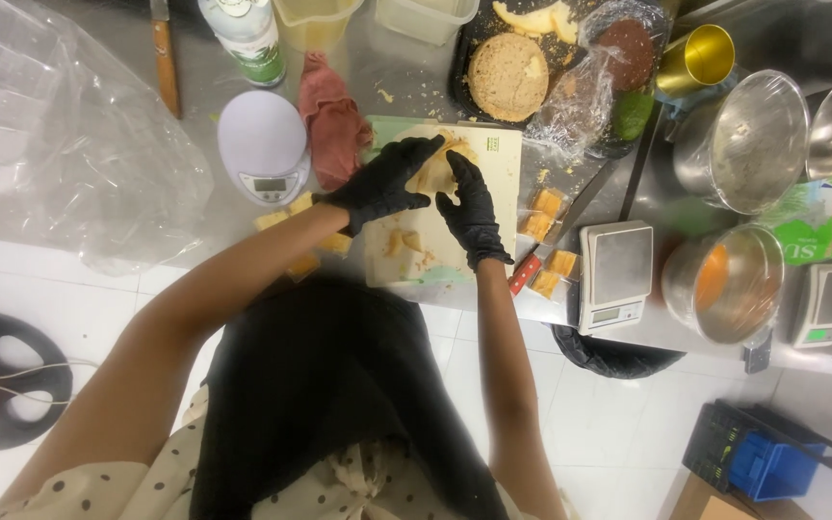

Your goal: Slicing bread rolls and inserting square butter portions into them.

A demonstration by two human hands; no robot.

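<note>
A working kitchen, likely a bakery: a steel table [686, 207] carries three scales [264, 146], steel bowls [743, 140] covered in film, a cutting board [474, 241], a knife [163, 58] and a tray [462, 67] of cake rounds.

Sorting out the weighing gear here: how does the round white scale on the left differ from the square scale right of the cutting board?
The round white scale has a domed circular body; the square scale has a flat, grey, metal-looking platform. The round one sits left of the cutting board, beside a pink cloth; the square one sits right of it, near wrapped orange pieces. Both are unloaded, with a small front display.
</note>
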